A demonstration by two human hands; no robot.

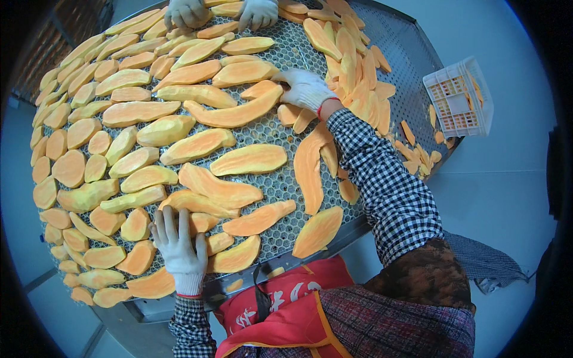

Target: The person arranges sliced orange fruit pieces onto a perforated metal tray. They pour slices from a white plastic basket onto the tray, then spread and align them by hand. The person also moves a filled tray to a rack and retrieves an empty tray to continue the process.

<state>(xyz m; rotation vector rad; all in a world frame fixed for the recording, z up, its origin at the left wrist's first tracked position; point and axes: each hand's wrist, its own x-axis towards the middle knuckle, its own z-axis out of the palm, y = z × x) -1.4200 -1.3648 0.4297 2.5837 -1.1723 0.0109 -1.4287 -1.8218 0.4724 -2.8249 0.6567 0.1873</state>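
Note:
Sliced orange root pieces, which look like sweet potato, lie in rows on a honeycomb mesh tray (268, 134). My left hand (179, 250), in a white knit glove, rests with spread fingers at the tray's near part, its fingertips on a curved slice (197, 203). Further off and to the right, my right hand (304, 89), also gloved, has its thumb and fingers at the right end of a long curved slice (237, 109); whether it grips the slice is unclear. Beneath that hand are shorter slices (288, 115).
A heap of slices (353, 71) covers the tray's right side, beside a perforated metal surface (403, 49). A white plastic basket (459, 98) holding slices stands at the right. Across the tray, another person's gloved hands (186, 13) touch slices. The metal table edge (286, 264) runs before me.

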